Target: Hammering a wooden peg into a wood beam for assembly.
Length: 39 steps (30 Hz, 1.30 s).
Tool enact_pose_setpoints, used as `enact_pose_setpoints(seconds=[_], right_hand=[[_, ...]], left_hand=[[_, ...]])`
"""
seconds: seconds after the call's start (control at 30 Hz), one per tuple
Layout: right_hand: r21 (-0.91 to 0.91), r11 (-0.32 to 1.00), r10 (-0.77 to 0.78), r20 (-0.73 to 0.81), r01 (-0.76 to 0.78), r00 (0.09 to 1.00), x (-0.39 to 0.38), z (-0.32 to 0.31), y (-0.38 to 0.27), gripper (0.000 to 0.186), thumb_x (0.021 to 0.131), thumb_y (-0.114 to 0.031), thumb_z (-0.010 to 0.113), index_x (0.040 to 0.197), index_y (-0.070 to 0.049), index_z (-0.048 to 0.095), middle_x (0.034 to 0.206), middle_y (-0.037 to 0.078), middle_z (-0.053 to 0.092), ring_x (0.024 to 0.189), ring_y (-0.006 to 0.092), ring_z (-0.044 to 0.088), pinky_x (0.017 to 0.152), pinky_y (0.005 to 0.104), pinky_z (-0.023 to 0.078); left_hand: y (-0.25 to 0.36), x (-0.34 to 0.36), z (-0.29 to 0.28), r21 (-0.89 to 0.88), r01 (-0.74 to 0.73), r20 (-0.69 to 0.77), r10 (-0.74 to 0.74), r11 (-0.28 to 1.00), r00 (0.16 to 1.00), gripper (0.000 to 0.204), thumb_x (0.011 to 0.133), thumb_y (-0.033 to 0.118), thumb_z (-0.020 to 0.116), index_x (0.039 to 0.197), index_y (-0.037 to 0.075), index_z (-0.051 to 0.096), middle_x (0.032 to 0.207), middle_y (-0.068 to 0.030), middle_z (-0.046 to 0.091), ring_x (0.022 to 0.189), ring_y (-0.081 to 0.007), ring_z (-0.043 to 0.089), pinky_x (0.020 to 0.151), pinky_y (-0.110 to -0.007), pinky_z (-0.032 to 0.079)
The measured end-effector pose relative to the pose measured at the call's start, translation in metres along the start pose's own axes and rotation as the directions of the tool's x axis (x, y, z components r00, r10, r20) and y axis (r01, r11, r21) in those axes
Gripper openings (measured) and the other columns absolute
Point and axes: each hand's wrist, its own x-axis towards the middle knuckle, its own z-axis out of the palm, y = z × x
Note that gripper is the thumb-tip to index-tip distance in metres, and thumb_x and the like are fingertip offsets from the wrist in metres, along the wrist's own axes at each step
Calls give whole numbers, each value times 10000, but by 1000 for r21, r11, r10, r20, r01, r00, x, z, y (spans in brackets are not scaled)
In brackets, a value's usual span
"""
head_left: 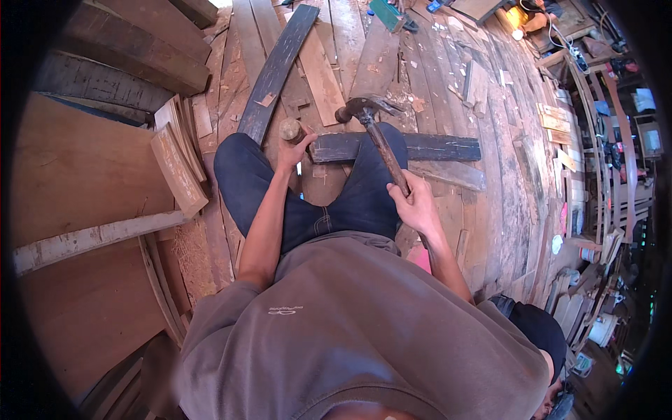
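My left hand (297,143) is closed round an upright chisel-like tool with a round, pale wooden top (291,129), at the left end of a dark, worn board (441,147) that lies crosswise by my knees; its lower end is mostly hidden. My right hand (414,199) grips a claw hammer (381,147) by its long brown handle. The hammer's dark metal head is raised above the board, a little right of the tool's top, apart from it.
Another long dark board (280,70) runs away ahead on the plank floor (511,175). Stacked wooden panels (84,161) stand at my left. Loose offcuts (476,84) lie ahead right. Cluttered shelving (602,175) lines the right. Other people show at top right (533,21) and lower right (535,329).
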Motion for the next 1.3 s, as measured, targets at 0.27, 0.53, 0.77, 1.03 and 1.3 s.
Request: enact_pose_setpoints(seconds=[0.27,0.53,0.77,1.03,1.3], right_hand=[[-2,1000,15,32,-15,999,0,4,2,182,813,-139,596,752,16,524,519,128,410,463,189,427,478,349,339],[21,997,71,42,-72,997,0,6,2,200,821,-140,603,733,7,502,527,76,371,480,149,370,474,330,297],[-14,998,61,54,-61,997,-2,2,5,182,812,-148,600,758,12,533,527,128,422,476,204,438,493,354,351],[-23,995,98,83,-96,992,-6,-2,0,180,812,-150,599,779,16,537,549,147,443,501,248,475,516,376,368],[-58,991,126,97,-121,987,-9,-5,-1,182,808,-157,598,787,15,543,574,171,481,528,296,512,536,395,384]], left_hand=[[-21,0,-2,-1,9,53,-9,1000,999,171,733,-47,682,805,55,565,759,19,554,719,-90,538,660,-245,440],[-33,3,8,34,55,98,-58,998,994,143,713,-25,700,756,41,580,728,10,572,681,-97,554,637,-253,455],[-37,6,0,84,44,183,-59,995,981,141,715,-18,700,760,36,578,714,15,557,677,-89,537,630,-249,442],[-35,2,-6,149,-37,247,-1,988,969,147,726,-19,693,771,43,568,729,21,541,693,-81,519,628,-244,427],[-34,-3,-9,52,6,171,-14,999,985,151,748,-40,677,797,47,563,750,12,544,687,-88,528,636,-246,442]])
